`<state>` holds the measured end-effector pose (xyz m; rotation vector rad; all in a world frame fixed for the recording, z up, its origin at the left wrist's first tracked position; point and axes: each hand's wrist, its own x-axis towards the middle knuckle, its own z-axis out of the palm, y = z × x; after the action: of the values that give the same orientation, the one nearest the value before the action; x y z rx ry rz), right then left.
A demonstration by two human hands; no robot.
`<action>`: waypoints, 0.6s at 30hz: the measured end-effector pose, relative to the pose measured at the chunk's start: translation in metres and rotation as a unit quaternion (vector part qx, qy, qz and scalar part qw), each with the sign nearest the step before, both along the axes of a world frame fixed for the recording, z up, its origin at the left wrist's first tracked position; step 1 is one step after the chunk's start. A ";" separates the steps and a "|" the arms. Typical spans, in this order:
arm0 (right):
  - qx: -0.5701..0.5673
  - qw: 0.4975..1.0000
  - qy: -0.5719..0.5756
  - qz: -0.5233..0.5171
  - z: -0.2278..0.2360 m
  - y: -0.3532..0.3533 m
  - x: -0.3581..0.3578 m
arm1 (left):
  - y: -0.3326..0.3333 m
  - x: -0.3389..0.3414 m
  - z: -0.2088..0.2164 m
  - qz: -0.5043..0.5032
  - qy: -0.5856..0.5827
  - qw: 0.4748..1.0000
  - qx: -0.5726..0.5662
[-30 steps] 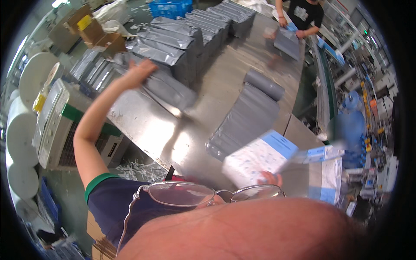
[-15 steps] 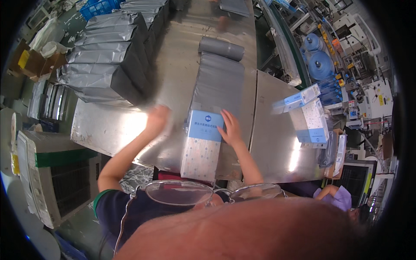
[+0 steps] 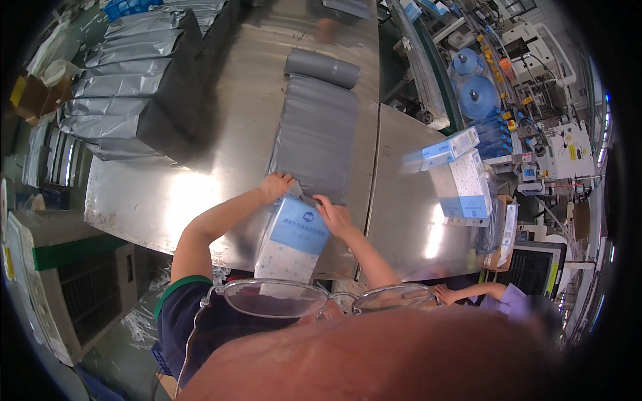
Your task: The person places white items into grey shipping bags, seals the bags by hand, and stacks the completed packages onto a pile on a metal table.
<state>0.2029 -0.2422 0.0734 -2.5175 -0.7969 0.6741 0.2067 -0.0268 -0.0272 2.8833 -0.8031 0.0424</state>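
A blue and white patterned pack [image 3: 291, 230] lies at the table's near edge, its far end meeting the near end of a strip of grey plastic bags [image 3: 313, 137]. My left hand [image 3: 275, 188] is closed on the bag's edge at the pack's far left corner. At the far right corner, my right hand [image 3: 333, 216] pinches the bag's edge beside the pack. Some fingertips are hidden by the plastic, which is partly lifted there. Farther along, the strip ends in a grey roll [image 3: 322, 67].
Filled grey bags [image 3: 127, 100] stand in rows at the left of the metal table [image 3: 247, 127]. More blue and white packs [image 3: 461, 184] are on the right. A conveyor [image 3: 424, 73] runs beyond. At lower right is another person's hand [image 3: 449, 294].
My left hand has come right, from above the table to the bag's edge. My right hand has moved to the bag's edge too. The pack now sits slightly nearer and tilted.
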 end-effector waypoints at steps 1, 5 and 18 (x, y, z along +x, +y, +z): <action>-0.071 0.997 -0.010 0.009 -0.008 0.005 0.007 | 0.001 0.008 0.002 0.032 0.042 0.998 -0.024; -0.094 0.968 -0.230 -0.019 -0.019 0.027 0.039 | 0.002 0.024 0.049 0.094 0.084 0.980 -0.153; 0.029 0.930 -0.223 -0.292 -0.079 -0.005 0.020 | -0.016 -0.036 0.011 0.387 0.028 0.836 -0.389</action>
<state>0.2233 -0.2472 -0.0059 -2.6803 -0.1519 -0.1234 0.1704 -0.0433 -0.0164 2.1824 0.3862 0.2916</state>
